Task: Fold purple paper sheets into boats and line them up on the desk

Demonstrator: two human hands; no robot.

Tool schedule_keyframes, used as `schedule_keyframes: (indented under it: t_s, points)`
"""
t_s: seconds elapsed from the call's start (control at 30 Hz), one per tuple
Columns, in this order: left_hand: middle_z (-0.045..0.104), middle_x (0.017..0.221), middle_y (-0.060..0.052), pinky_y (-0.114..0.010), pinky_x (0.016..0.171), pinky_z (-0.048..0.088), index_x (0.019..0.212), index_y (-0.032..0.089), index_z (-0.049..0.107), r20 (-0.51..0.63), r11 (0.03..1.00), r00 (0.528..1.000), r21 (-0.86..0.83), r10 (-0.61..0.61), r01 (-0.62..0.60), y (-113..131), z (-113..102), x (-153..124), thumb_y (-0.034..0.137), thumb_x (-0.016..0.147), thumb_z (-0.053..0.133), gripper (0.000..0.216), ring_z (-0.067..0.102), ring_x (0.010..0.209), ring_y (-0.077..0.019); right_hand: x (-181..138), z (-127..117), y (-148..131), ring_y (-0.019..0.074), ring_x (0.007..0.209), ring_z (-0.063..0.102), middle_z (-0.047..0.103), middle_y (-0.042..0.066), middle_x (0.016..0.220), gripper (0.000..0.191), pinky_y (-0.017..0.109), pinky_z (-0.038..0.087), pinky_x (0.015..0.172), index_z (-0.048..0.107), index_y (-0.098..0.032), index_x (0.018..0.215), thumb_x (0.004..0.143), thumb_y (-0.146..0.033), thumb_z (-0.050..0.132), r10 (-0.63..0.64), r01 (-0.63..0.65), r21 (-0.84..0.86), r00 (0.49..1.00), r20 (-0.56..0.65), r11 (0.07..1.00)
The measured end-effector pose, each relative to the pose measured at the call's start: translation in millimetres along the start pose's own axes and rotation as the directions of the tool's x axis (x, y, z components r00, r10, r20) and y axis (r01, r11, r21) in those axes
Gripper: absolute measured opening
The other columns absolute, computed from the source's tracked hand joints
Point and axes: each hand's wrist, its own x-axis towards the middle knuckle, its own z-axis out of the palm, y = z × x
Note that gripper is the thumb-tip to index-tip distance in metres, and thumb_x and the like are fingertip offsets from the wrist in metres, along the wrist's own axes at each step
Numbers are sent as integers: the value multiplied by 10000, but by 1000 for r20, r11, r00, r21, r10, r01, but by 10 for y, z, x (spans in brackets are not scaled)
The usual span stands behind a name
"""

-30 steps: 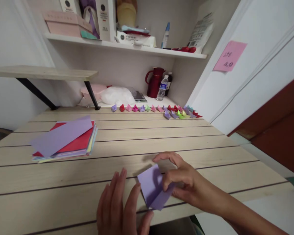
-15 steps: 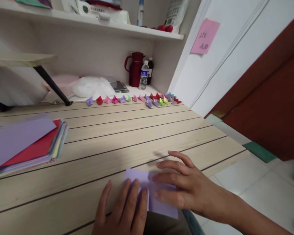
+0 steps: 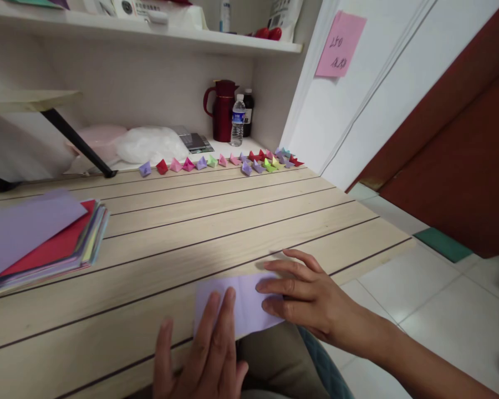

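Observation:
A folded lilac paper (image 3: pixel 245 302) lies flat at the near edge of the wooden table (image 3: pixel 216 221), partly hanging over it. My left hand (image 3: pixel 199 354) rests on its left part with fingers stretched out flat. My right hand (image 3: pixel 301 296) presses its right part, fingers spread and flat. Neither hand grips the sheet.
A stack of coloured paper sheets (image 3: pixel 37 238) lies at the left. A row of several small folded paper boats (image 3: pixel 220 162) lines the far edge. Behind stand a red jug (image 3: pixel 222 111), a water bottle (image 3: pixel 238 127) and a white bag (image 3: pixel 152 145). Tiled floor (image 3: pixel 419 299) is at the right.
The lilac paper, held up and half folded a second ago, now lies pressed flat under both hands. The view has swung to the right and down.

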Motion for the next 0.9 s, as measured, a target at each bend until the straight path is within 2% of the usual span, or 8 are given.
schedule_keyframes:
  t_s: [0.1,0.2,0.27,0.4,0.5,0.63,0.73,0.9]
  points:
    - [628,1373,-79,-478,1250,130,1293,116,587,32,996,997,-54,71,-70,-30,29,-51,268,959,466,386,446,1390,-198,5,-1,22,214,1377,451,701,-2,1252,204,496,220,1193,672,-283,1088,1039,-252,476,2,-2,28,1000,-5,1000]
    - [640,1357,-100,-381,1230,173,1328,106,556,81,984,982,-69,169,-164,-58,54,-129,376,953,485,467,597,1236,-217,1,-16,40,213,1375,451,699,8,1260,237,490,225,1190,674,-274,1116,1049,-270,446,3,-3,42,1000,-4,999]
    - [621,1384,-88,-368,1202,215,1362,130,520,107,989,987,-94,121,-111,-32,56,-149,432,969,430,504,577,1262,-215,-9,-34,18,228,1389,434,678,18,1304,276,504,190,1203,648,-265,1210,1050,-369,448,1,-1,-6,1000,24,1000]
    - [582,1431,-93,-431,1106,337,1397,124,470,157,996,986,-62,-52,62,81,65,-65,399,999,318,507,517,1325,-219,-24,-11,-157,296,1466,304,494,106,1509,677,544,89,1222,424,-165,1482,965,-595,506,96,-96,-239,995,-9,966]
    - [601,1404,-126,-439,1070,367,1350,80,508,148,999,988,7,-39,38,101,105,22,364,990,334,490,549,1289,-247,20,108,-363,325,1506,192,354,135,1590,706,555,42,1225,345,-89,1518,970,-470,574,169,-201,-368,979,-118,908]
    - [637,1356,-136,-429,1042,386,1317,71,534,109,994,992,80,59,-68,32,171,25,220,940,373,436,591,1238,-253,119,313,-559,363,1511,133,285,60,1624,645,586,-75,1214,384,-123,1510,958,-399,573,131,-142,-398,990,-56,906]
    - [625,1373,-133,-431,1032,397,1341,86,519,96,994,993,77,68,-76,-7,200,-13,217,921,399,456,588,1246,-258,60,397,-554,347,1501,176,341,18,1603,563,590,-100,1209,425,-153,1491,965,-311,548,164,-168,-397,985,-45,902]
    - [600,1399,-153,-418,1038,410,1387,86,479,92,997,995,60,51,-56,-1,205,-15,304,953,416,489,585,1258,-265,-295,366,-343,279,1455,301,496,-4,1514,511,544,-24,1224,475,-212,1455,950,-149,526,273,-311,-417,950,-152,854]
